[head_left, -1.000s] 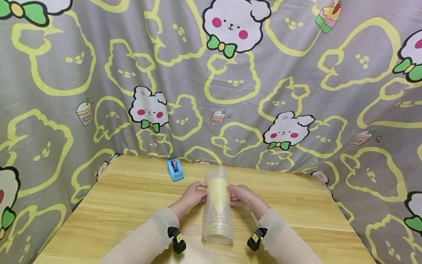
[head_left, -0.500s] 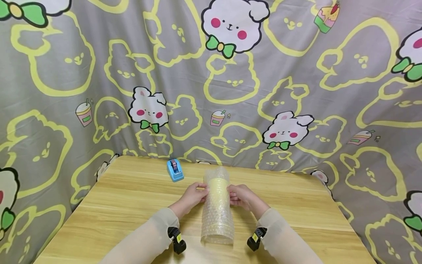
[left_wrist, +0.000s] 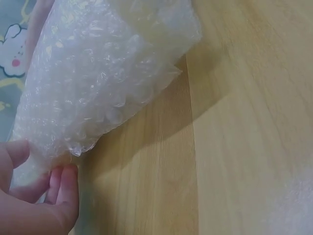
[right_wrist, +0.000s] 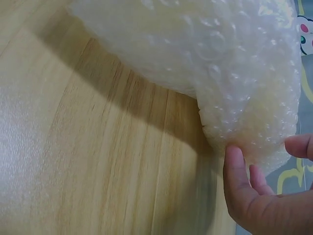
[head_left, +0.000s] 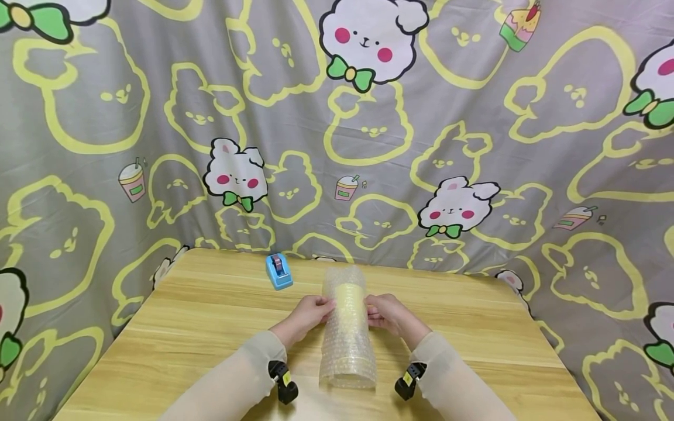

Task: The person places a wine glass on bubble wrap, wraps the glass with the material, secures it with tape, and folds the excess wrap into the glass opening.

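Basically, grey fabric (head_left: pixel 379 146) fills the background: hung behind the table and round both sides, loose vertical folds, yellow outline animals, white faces with pink cheeks and green bows, a few printed drink cups. Next size down, the tabletop (head_left: pixel 463 316): light wood, grain running mostly left to right, far edge up close to the fabric. Bright sheen at the near middle; both wrist views show a soft shadow on the wood beside the wrap.

Two pale sleeves (head_left: pixel 226 377) reach in from the near edge. Between them, mid-table, the bubble wrap (head_left: pixel 347 348): clear, rolled into a tube, long axis pointing away from the person, near end open. Pale yellow item (head_left: pixel 349 298) shows through its far half; can't tell what it is.

Left hand (head_left: pixel 305 317): thumb and fingers pinch the wrap's left side. Right hand (head_left: pixel 391 313): thumb and fingers pinch its right side, roughly opposite.

Black wrist camera (head_left: pixel 284 383) on each sleeve cuff, yellow label. Blue tape dispenser (head_left: pixel 279 271) stands near the far edge, left of the wrap, apart from it. Smallest: reddish tape roll (head_left: pixel 277 262) seated in it.
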`<state>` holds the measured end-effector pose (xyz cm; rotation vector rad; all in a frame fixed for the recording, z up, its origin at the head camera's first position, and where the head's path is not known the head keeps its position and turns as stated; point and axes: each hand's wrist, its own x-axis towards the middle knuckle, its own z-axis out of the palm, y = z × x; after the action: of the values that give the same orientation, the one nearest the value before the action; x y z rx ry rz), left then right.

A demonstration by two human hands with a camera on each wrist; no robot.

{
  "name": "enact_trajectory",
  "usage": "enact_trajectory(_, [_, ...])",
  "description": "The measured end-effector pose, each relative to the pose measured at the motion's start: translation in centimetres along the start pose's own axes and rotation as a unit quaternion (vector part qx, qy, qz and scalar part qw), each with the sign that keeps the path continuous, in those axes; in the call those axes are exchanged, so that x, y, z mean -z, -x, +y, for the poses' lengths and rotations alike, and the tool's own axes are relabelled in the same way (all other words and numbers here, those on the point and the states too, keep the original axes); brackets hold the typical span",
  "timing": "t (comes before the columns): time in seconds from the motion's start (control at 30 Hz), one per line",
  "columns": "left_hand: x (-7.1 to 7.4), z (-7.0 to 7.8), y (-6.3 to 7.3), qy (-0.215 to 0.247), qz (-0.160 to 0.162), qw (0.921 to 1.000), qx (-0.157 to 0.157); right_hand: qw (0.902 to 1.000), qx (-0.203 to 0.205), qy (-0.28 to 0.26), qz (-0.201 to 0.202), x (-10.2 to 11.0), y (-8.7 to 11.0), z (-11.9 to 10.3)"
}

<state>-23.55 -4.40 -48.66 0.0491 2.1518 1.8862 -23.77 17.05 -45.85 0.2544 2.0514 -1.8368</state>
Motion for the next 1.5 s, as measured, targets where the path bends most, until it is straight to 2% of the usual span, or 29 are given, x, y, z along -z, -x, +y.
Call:
enact_trajectory(0.37, [0.03, 0.06, 0.26, 0.029, -0.007, 0.9995, 0.005, 1.0000, 0.001, 0.004, 0.004, -0.11, 0.07, -0.09])
enact_trajectory(0.8, [-0.16, 0.13, 0.50, 0.032, 0.006, 0.9994, 0.010, 1.0000, 0.004, 0.002, 0.006, -0.30, -0.10, 0.03])
enact_trajectory(1.23, [-0.22, -0.02, 0.50, 0.064, 0.009, 0.9979, 0.007, 1.0000, 0.006, 0.005, 0.000, -0.07, -0.01, 0.11])
enact_trajectory(1.5, [-0.16, 0.16, 0.66, 0.082, 0.006, 0.9966, 0.008, 0.9997, 0.022, -0.003, -0.013, 0.19, -0.11, 0.10])
